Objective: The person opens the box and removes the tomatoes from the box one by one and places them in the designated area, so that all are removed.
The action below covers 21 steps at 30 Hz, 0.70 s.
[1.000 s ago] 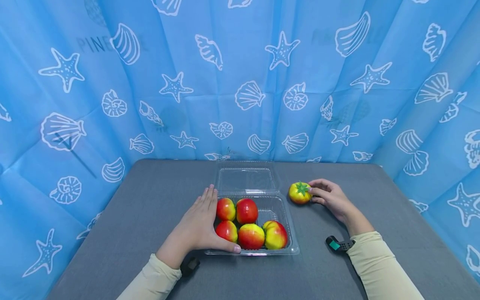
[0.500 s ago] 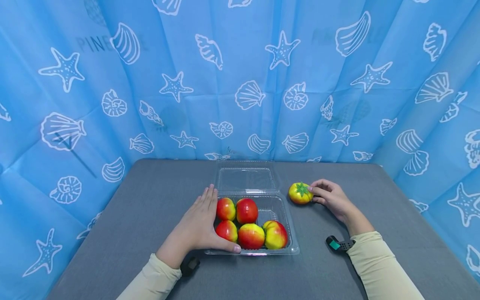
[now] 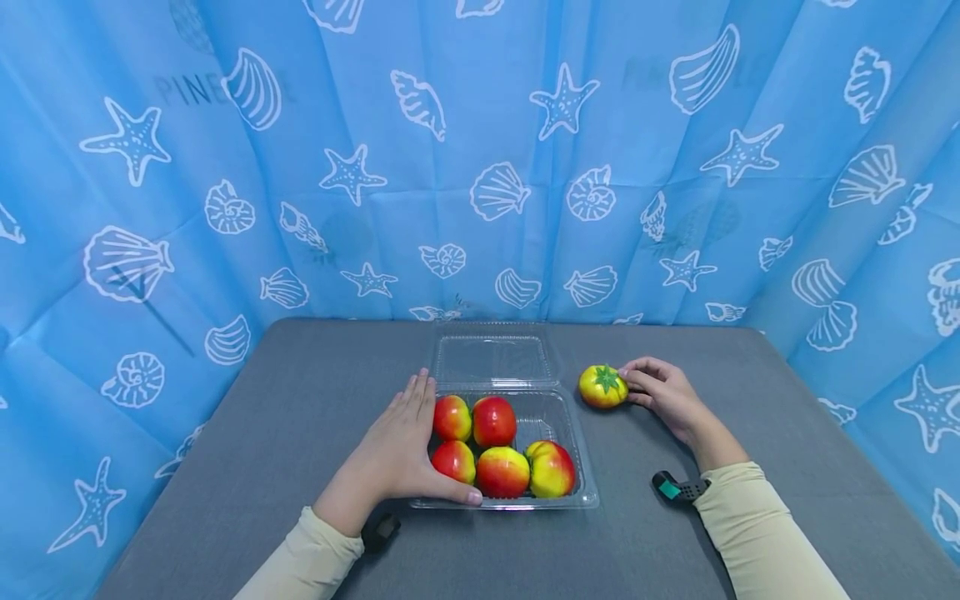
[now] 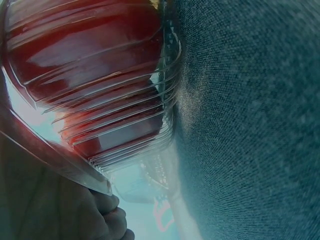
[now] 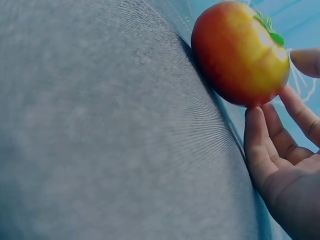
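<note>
One unboxed fruit [image 3: 603, 387], we judged, needed light touching: right grip [image 3: 666, 397] loose, unclasped, outspread left grip [image 3: 397, 454] bracing the box [image 3: 542, 408].

Six fruits [image 3: 502, 472] were counted.
Five were seen in one clear container [image 3: 582, 450], one loose fruit [image 3: 598, 390] beside it; two wrist devices [image 3: 678, 489] and one tabletop [image 3: 525, 554] were also counted.

The left sleeve [image 3: 300, 560] and right sleeve [image 3: 765, 533] are pale cream, creased near the cuffs. A black device [image 3: 381, 532] sits at the left wrist, a perforated black strap [image 3: 691, 491] with a teal patch [image 3: 669, 490] at the right.
</note>
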Each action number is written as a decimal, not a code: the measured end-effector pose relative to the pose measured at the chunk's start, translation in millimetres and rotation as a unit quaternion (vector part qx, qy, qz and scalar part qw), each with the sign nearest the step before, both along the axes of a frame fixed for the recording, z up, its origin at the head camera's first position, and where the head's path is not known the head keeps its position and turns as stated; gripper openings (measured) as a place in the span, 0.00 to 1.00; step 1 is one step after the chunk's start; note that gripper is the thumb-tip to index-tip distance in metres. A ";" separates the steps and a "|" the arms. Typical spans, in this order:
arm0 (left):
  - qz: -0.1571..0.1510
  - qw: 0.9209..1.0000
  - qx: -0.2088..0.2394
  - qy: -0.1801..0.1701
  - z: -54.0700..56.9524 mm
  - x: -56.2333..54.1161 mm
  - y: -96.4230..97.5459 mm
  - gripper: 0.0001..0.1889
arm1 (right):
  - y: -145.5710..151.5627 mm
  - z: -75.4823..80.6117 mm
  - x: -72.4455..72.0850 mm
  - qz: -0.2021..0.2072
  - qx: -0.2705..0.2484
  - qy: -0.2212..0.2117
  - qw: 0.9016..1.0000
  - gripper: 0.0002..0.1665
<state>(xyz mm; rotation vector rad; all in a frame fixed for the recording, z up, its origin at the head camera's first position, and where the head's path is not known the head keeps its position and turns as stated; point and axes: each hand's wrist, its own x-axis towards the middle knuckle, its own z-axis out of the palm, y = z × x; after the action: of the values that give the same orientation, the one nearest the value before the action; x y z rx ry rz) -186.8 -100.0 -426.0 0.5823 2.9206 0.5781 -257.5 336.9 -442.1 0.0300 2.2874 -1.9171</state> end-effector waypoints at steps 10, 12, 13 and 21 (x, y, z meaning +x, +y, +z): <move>0.000 1.000 0.001 -0.001 1.8 1.2 -0.1 0.80 | 1.2 6.1 0.4 -0.035 0.059 0.069 0.995 0.19; 0.000 1.000 0.001 -0.002 2.0 1.1 0.0 0.80 | -0.2 9.3 1.0 -0.036 0.073 0.084 0.993 0.21; 0.000 1.000 0.001 -0.002 2.1 1.0 0.0 0.80 | -1.0 10.9 1.0 -0.037 0.079 0.093 0.992 0.21; 0.000 1.000 -0.004 0.000 1.5 0.6 0.1 0.81 | -17.8 30.8 10.2 -0.015 0.092 0.167 0.982 0.22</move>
<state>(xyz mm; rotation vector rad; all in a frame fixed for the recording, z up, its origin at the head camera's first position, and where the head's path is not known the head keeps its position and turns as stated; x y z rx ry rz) -186.2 -99.9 -424.5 0.5818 2.9211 0.5669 -247.3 319.1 -411.2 -0.2565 2.6869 -1.8338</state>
